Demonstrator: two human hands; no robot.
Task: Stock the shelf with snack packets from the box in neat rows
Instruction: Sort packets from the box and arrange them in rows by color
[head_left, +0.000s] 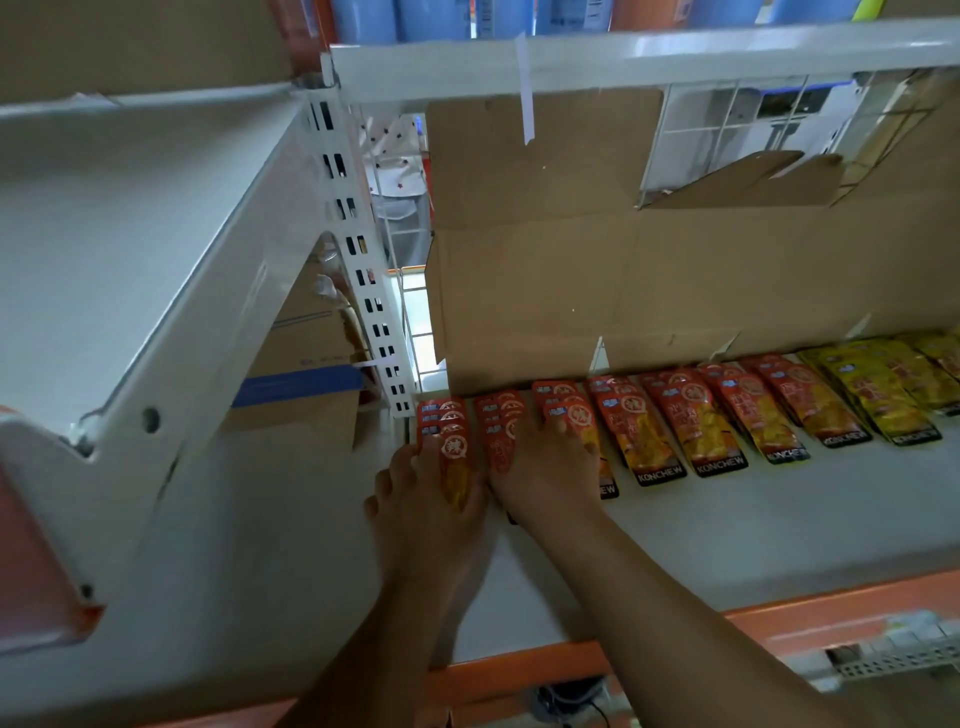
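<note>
Red snack packets (670, 421) lie in overlapping rows along the back of the white shelf (727, 519); yellow packets (883, 384) continue the line to the right. My left hand (431, 499) rests on the leftmost red stack (447, 421), fingers spread, thumb side against a packet. My right hand (545, 467) lies flat over the second and third stacks, fingertips pressing on a packet (571, 410). The supply box is not in view.
A flattened cardboard sheet (545, 234) stands behind the rows as a backing. A white perforated upright (358, 260) and a slanted side panel (156, 312) close the left. The shelf's orange front edge (779, 613) runs below, and an upper shelf rail (623, 57) overhangs.
</note>
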